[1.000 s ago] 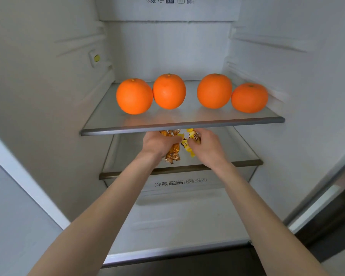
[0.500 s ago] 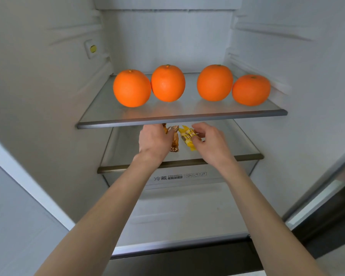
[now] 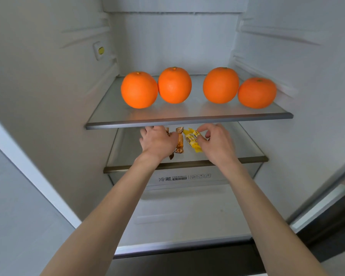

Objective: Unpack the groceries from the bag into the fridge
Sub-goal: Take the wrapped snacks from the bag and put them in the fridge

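Four oranges (image 3: 139, 90) in a row on the upper glass shelf (image 3: 189, 121) of an open white fridge (image 3: 48, 80); below, both hands, reaching deeper than before, set sweets on the lower shelf (image 3: 253, 159): left hand (image 3: 158, 141) grips two brown sweets (image 3: 179, 140), right hand (image 3: 217, 142) pinches two yellow sweets (image 3: 191, 140).

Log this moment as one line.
step: placing candies on lower shelf | left hand: on brown candies | right hand: pinching yellow candies | upper shelf: four oranges
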A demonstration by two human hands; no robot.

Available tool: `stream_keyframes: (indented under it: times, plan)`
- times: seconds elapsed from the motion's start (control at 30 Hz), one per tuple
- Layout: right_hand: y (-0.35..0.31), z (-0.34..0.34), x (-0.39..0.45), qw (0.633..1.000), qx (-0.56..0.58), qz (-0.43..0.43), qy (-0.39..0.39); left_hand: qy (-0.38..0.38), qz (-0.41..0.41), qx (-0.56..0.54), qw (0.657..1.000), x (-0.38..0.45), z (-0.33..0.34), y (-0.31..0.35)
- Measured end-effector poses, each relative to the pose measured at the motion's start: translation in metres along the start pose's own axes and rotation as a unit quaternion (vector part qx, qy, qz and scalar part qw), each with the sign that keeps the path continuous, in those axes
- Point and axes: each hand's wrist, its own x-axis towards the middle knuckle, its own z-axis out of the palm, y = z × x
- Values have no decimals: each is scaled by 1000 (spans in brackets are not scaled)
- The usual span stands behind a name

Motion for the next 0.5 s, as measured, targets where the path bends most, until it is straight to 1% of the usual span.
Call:
stream_keyframes:
  times: [0.1,0.27,0.33,0.4,0.43,0.5]
  plan:
    - [0,-2,0,1000,4,-4,-9,3,-16,37,999,-1,-1,4]
    - [-6,-5,-2,998,-5,-26,52,-7,-15,59,998,-3,-8,-4]
    - [-10,-5,-2,997,-1,-49,58,10,-10,73,997,-6,-12,-9]
    - [-16,-3,-3,994,27,-99,34,43,0,75,996,-10,-13,-17]
    - [-19,-2,-5,991,41,-126,11,56,9,67,996,-11,-14,-22]
    - [-26,1,-10,982,37,-184,-34,67,26,40,997,-17,-15,-31]
